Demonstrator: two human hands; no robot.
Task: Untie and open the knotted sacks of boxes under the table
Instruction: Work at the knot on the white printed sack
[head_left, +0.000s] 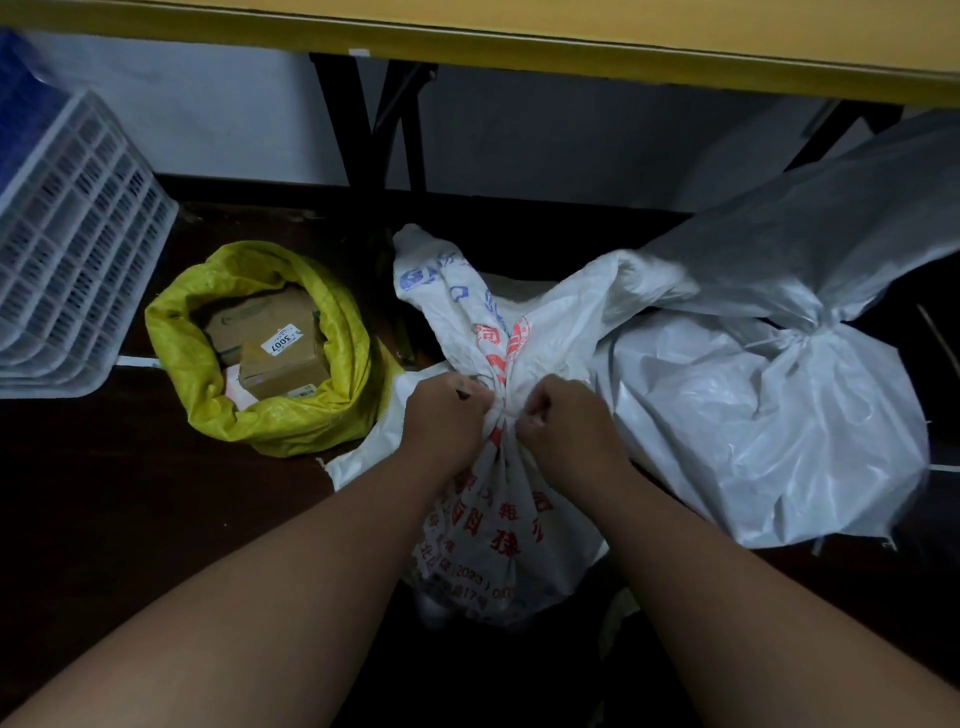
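A white woven sack (488, 535) printed with red and blue characters stands on the dark floor in the middle, its neck tied in a knot (503, 410). My left hand (444, 415) grips the knot from the left and my right hand (563, 423) pinches it from the right. The sack's loose ends (447, 291) fan out beyond the knot. To the right lies a plain white sack (753, 426), tied shut with its own knot (810, 332). On the left, a yellow sack (270, 421) stands open with cardboard boxes (275, 348) showing inside.
A yellow tabletop edge (571, 36) runs overhead, with black folding legs (374, 135) behind the sacks. A stack of white plastic crates (67, 249) sits at far left against the white wall. Dark floor (104, 493) lies in front of the yellow sack.
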